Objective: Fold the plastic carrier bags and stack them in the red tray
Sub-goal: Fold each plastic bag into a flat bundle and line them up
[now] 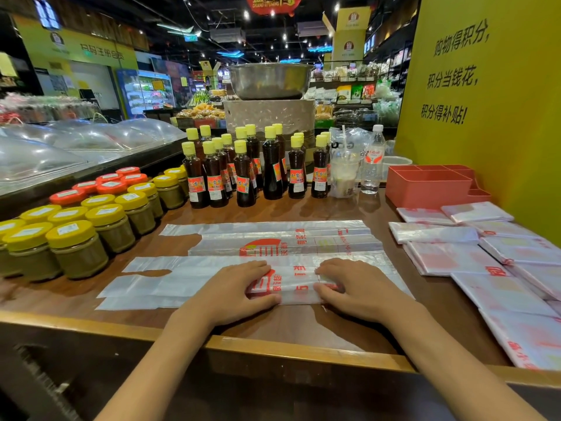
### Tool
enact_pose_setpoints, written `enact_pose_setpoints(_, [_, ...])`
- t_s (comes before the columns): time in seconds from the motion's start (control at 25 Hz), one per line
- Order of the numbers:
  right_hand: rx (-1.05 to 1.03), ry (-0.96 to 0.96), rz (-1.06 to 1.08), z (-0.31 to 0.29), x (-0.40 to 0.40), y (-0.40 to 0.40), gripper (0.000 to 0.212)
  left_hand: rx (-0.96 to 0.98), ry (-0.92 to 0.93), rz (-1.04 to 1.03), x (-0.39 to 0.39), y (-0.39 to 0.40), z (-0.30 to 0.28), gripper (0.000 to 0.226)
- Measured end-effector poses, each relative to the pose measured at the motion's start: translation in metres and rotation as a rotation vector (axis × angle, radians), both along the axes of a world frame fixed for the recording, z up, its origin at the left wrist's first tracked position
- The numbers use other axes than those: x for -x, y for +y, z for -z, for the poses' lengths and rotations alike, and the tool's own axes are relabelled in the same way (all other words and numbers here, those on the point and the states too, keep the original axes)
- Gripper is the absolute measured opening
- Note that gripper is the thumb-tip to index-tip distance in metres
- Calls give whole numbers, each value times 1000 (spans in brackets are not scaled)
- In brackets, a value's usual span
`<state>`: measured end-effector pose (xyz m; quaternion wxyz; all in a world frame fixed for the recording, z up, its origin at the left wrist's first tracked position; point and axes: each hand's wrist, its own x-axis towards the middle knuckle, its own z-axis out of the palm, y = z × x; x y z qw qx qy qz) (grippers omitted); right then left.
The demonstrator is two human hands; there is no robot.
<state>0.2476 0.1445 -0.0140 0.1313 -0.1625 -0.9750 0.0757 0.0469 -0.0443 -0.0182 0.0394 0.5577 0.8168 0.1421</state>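
Observation:
A clear plastic carrier bag (170, 281) with red print lies lengthwise near the counter's front edge, folded into a long strip. My left hand (233, 291) and my right hand (352, 285) both rest on its middle, thumbs tucked under the near fold and fingers pinching it. A second bag (288, 241), likewise folded into a strip, lies just behind it. The red tray (428, 186) stands at the back right and I see no bags inside it. Several folded bags (455, 256) lie spread along the right side of the counter.
Dark sauce bottles (249, 171) with yellow caps stand in rows behind the bags. Jars (76, 247) with yellow and red lids fill the left. A bagged drink cup (344, 174) and a water bottle (373, 159) stand left of the tray. A yellow wall (491, 101) bounds the right.

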Motion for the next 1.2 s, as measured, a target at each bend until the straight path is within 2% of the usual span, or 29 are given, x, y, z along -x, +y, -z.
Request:
enact_pose_setpoints(0.24, [5,-10,-7,-1,-3,0,66,-15,116,30,0,2,-2,54])
enact_pose_setpoints(0.44, [-50,12,9,-3,-1,2,42,-52,185,41,-1,1,-1,48])
enact_pose_setpoints(0.6, [-54,73,38,-7,-3,-1,41,-229,239,38,-1,1,-4,54])
enact_pose_setpoints(0.76, [-74,222,53,-11,-6,-2,40,-482,294,-3,-2,-1,-6,41])
enact_pose_setpoints(1.04, [-49,382,6,-13,-7,-4,35,-679,380,-6,-2,-1,-9,31])
enact_pose_setpoints(1.2, [-112,482,0,-14,2,1,30,-680,416,-69,5,4,-5,23])
